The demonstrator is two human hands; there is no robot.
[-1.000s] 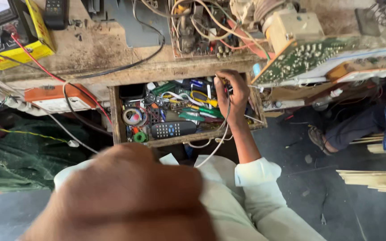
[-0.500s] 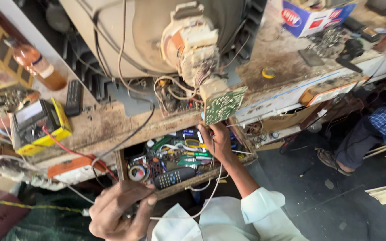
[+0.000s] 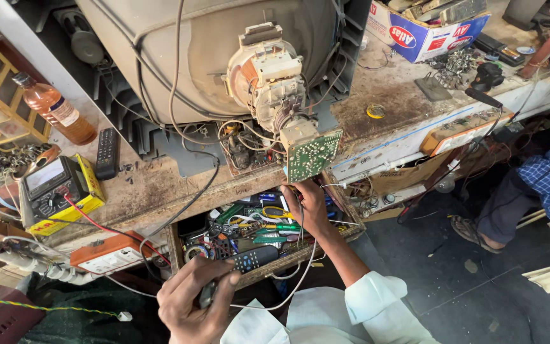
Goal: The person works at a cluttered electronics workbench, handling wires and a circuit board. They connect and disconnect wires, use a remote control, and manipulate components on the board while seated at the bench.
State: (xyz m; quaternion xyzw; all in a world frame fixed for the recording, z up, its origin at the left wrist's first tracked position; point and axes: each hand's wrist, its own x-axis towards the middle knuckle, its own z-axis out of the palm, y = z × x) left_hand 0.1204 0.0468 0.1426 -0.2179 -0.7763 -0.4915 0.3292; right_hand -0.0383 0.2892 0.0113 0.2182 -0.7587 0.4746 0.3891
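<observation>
Two hands are seen at an open drawer (image 3: 179, 245) under the edge of a cluttered tabletop (image 3: 160, 185), and everything here is placed relative to that drawer. Up and to the left of it, on the tabletop, a yellow-cased multimeter (image 3: 58, 191) is seen, with a red lead running down toward the drawer. Beside the meter, further toward the drawer, a black remote control (image 3: 106, 153) lies flat.

Just below the drawer's front edge, the left hand (image 3: 195, 299) is closed around a dark, slim tool (image 3: 208, 293); what kind of tool it is cannot be told, since most of it is covered by the fingers. Inside the drawer, a second dark remote (image 3: 256, 258) lies near the front among screwdrivers and loose wire.

At the drawer's right end, the right hand (image 3: 310, 210) is reached in, fingers curled among the tools; whether anything is gripped cannot be told. Directly above the drawer, a green circuit board (image 3: 313, 153) hangs off the neck of an opened picture tube (image 3: 224, 57), with loose wires (image 3: 249, 137) trailing over the tabletop edge.

A snag is judged likely: a wire could be caught by the right wrist and the hanging board tugged. Stored charge in the tube could also be met if bare contacts are brushed.
</observation>
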